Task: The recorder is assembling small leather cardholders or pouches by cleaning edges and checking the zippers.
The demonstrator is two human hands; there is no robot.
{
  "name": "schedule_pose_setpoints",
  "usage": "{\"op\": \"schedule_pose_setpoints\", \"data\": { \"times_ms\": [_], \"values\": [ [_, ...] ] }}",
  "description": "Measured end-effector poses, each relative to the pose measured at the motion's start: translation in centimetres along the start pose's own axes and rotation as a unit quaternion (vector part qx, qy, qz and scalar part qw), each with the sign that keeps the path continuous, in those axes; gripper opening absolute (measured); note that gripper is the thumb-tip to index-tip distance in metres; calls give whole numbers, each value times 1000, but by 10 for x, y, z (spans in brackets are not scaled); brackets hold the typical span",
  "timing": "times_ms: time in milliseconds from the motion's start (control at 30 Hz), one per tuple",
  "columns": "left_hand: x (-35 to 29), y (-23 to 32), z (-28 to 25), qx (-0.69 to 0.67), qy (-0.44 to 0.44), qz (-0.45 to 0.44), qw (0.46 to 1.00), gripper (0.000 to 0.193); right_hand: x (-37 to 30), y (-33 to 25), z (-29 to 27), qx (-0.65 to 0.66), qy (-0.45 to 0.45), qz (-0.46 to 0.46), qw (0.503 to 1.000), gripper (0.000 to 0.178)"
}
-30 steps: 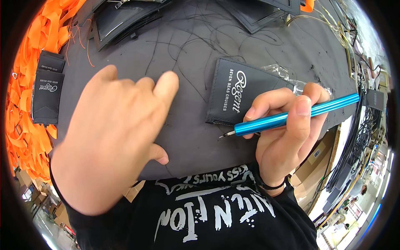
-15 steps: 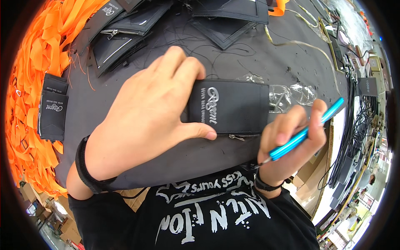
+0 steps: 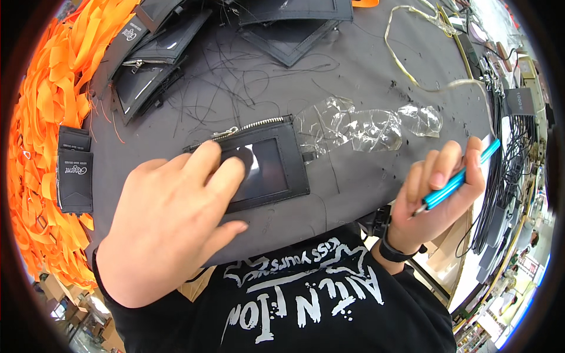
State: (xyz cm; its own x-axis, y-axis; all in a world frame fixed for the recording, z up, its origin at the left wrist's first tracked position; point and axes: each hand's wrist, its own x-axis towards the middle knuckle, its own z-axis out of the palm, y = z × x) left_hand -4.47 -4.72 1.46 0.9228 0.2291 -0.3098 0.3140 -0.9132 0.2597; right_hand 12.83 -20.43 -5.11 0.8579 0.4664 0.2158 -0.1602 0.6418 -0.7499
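Observation:
A black badge holder [image 3: 298,162] lies on the dark work surface with its clear window up and its zipper along the far edge. My left hand [image 3: 176,203] reaches over its left part, hiding that end. Bent fingertips rest on the window and far edge, while the thumb is spread apart near the near edge. To the right, my right hand [image 3: 442,179] is closed around a slim blue pen-shaped tool [image 3: 450,187]. Its thin metal tip points down and left, away from the holder.
Crumpled clear plastic film [image 3: 371,126] lies right of the holder. Several more black holders [image 3: 147,76] are piled at the far side, among loose black threads. Orange straps [image 3: 50,147] heap up at left beside small black holders [image 3: 75,176]. Black cables [image 3: 500,182] hang at the right edge.
The badge holder has been turned over from its printed side to its window side and sits farther left. The left hand has moved nearer me; the right hand has moved right with the blue tool.

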Motion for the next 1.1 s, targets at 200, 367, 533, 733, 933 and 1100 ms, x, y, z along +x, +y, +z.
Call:
{"op": "schedule_pose_setpoints", "data": {
  "times_ms": [200, 367, 533, 733, 933, 1100],
  "values": [
    [25, 17, 23, -35, 134, 76, 987, 42, -9, 14, 17, -6, 8, 112, 994, 15],
    [41, 10, 32, -13, 176, 154, 972, 32, -6, 12, 11, 14, 20, 144, 989, 19],
    [45, 6, 36, -7, 151, 183, 971, 23, -7, 19, 8, -44, 0, 111, 993, 20],
    [42, 5, 27, -189, 147, 55, 969, 23, -8, 19, 14, -105, 31, 101, 989, 21],
    [49, 12, 29, -64, 170, 15, 983, 35, -7, 20, 12, -101, 29, 110, 988, 23],
    [56, 9, 29, -34, 136, 88, 986, 27, -8, 18, 7, -88, 10, 106, 990, 24]
  ]
}}
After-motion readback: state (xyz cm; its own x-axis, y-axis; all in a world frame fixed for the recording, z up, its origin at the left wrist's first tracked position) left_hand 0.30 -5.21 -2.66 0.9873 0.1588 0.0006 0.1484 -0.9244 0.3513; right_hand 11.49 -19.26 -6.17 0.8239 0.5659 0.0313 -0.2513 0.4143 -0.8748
